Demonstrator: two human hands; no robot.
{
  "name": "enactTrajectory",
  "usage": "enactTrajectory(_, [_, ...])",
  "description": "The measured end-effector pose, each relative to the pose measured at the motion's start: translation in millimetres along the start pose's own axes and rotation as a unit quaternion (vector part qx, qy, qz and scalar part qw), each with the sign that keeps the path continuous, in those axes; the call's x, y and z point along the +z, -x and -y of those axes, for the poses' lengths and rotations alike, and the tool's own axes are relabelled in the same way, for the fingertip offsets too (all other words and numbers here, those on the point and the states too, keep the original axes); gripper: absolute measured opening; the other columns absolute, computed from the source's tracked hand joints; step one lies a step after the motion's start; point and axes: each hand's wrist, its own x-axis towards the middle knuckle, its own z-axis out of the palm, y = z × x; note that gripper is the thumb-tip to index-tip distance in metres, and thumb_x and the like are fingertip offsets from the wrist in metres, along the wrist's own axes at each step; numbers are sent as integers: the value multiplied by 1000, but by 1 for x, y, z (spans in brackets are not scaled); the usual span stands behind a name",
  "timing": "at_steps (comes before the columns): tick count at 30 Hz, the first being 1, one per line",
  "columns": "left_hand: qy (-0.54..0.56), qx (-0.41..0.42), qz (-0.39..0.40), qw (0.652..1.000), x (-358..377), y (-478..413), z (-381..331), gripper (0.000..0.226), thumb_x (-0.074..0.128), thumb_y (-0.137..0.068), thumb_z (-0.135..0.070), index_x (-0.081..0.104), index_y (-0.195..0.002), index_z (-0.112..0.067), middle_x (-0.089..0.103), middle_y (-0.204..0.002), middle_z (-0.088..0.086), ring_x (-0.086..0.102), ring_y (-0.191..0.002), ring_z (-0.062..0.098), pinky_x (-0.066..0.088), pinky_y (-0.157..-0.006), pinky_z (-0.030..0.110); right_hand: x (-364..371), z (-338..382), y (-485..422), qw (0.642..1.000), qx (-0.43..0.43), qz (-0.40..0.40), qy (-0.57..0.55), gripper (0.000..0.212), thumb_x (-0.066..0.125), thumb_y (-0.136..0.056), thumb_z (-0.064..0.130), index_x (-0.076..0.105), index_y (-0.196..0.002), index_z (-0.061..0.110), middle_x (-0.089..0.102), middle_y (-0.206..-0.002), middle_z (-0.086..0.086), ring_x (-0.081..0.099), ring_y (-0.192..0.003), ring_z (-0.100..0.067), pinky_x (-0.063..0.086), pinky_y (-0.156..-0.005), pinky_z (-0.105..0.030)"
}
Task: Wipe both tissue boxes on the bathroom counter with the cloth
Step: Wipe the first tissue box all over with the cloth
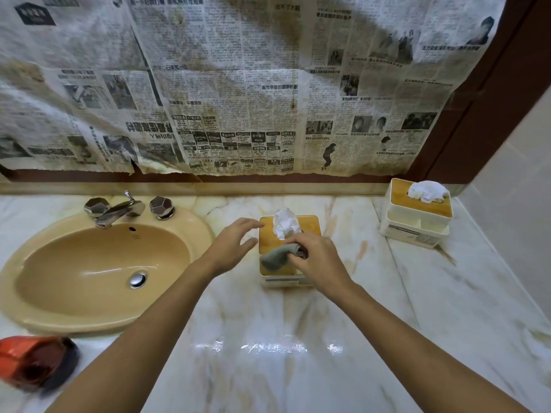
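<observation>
**Pinching the cloth on the near box lid**

Pinching a bunched grey cloth (275, 257) in the right hand (316, 257), thumb and curled fingers closed on its right end, with the loose part lying left and down across the wooden lid. Gripped small and tight like that, probably, to press hard under the fingertips and to steer round the opening.

Directly under the grip: near tissue box (310, 226), upright on the counter (298, 323), wooden lid on top, white walls below. Just beyond the grip, a tuft of white tissue (284, 226) poking from the slot, touching the knuckles or just short of them; cannot tell which. Worth keeping the cloth off it, so as not to drag paper out or soil it.

Left of the grip, left hand (235, 245) spread and holding nothing, fingers straight, tips at the box's left edge; contact not certain. Placed there, by the look of it, to steady the box against sliding on smooth marble under the strokes.

Well to the right and beyond the grip, in the back corner: far tissue box (414, 225), same kind, untouched. Judged to be waiting its turn, so roughly the first half of the job.

Far left of the grip: sink (98, 263), tap (119, 211) behind it, a blurred red thing (32, 362) nearer. Beyond everything, stained newspaper (238, 99) hung over the back wall.
</observation>
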Motion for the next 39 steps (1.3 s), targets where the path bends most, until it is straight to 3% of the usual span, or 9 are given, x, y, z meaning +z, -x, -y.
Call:
enactTrajectory(4, [-24,-34,32,999,20,-9,10,57,58,-98,-28,37,-150,-18,37,-156,2,34,-143,20,26,-118,33,30,-5,1,996,1,15,88,29,67,-76,9,67,-104,19,65,-109,1,63,-92,-23,51,-74,-38])
enactTrajectory(10, [-3,-63,56,996,35,-15,19,61,53,-100,-29,25,-155,-21,17,-163,-9,17,-148,27,16,-121,38,61,-20,11,985,-14,30,167,25,69,-74,3,63,-96,13,60,-98,-4,62,-82,-28,47,-61,-36])
enactTrajectory(14, [6,-46,51,998,37,-14,30,62,51,-100,-37,25,-154,-28,13,-159,-22,26,-145,23,24,-118,44,67,-27,16,985,-44,88,144,30,65,-78,2,72,-105,13,70,-102,-5,65,-94,-26,53,-80,-35])
enactTrajectory(22, [-24,-14,74,997,36,-12,40,58,40,-103,-41,14,-156,-37,2,-156,-32,32,-136,16,25,-112,39,55,-7,-10,971,-97,-58,210,22,76,-67,6,64,-83,14,63,-85,-1,60,-83,-25,46,-70,-31])
enactTrajectory(26, [-26,-14,84,996,35,-12,42,60,39,-103,-43,12,-156,-38,1,-157,-32,28,-139,14,21,-112,37,74,-19,5,974,-69,21,215,25,82,-60,4,67,-77,15,62,-79,-1,61,-72,-23,50,-55,-32])
enactTrajectory(28, [-23,-16,81,996,35,-12,43,60,40,-103,-43,12,-156,-38,3,-159,-30,26,-140,15,20,-113,37,74,-21,3,983,-28,44,178,20,72,-71,0,72,-87,11,65,-87,-6,64,-82,-28,53,-62,-35])
enactTrajectory(30, [-18,-20,77,997,36,-12,42,60,41,-103,-43,14,-156,-38,4,-159,-30,26,-140,15,19,-113,37,69,-17,-5,992,-10,29,125,20,63,-78,-2,70,-94,6,65,-96,-10,62,-89,-30,52,-71,-39])
enactTrajectory(34, [-13,-22,72,997,36,-11,41,60,44,-102,-42,16,-155,-39,5,-155,-35,28,-137,11,18,-110,31,58,-5,-12,994,-29,-51,91,19,68,-72,-5,62,-85,6,58,-91,-7,57,-75,-22,43,-64,-29])
enactTrajectory(39, [-10,-26,72,997,35,-11,41,61,47,-101,-42,18,-155,-40,7,-155,-35,31,-135,10,19,-110,31,72,-20,-2,983,-25,85,160,15,59,-81,-3,62,-93,5,59,-100,-12,61,-86,-33,50,-67,-43])
